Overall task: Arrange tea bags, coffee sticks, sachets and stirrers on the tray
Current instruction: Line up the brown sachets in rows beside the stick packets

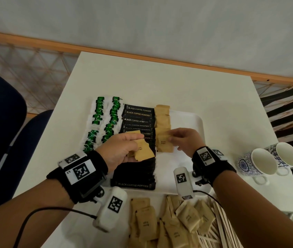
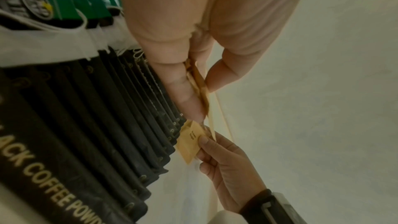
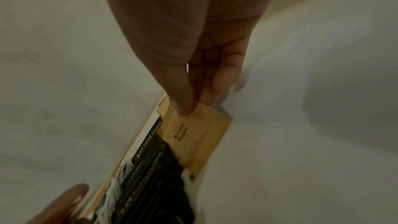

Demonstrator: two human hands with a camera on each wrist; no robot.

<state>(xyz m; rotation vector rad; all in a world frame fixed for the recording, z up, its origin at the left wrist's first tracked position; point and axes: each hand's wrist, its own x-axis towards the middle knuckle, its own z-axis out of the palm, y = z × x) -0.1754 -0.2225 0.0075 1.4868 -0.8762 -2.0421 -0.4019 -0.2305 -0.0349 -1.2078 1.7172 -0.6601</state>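
Note:
On the white tray (image 1: 190, 120) lie two rows of green-tagged tea bags (image 1: 104, 120), a column of black coffee sticks (image 1: 138, 113) and a column of brown sachets (image 1: 162, 119). My left hand (image 1: 124, 151) hovers over the coffee sticks and grips a small stack of brown sachets (image 1: 143, 152), seen edge-on as held sachets (image 2: 197, 84) in the left wrist view. My right hand (image 1: 183, 140) pinches one brown sachet (image 1: 164, 142) by its corner at the near end of the sachet column; the same pinched sachet (image 3: 193, 135) shows in the right wrist view.
A loose heap of brown sachets (image 1: 174, 222) and wooden stirrers (image 1: 221, 228) lies at the table's near edge. Two patterned cups (image 1: 267, 161) stand on the right. A dark blue chair (image 1: 2, 133) is to the left of the white table (image 1: 142, 77).

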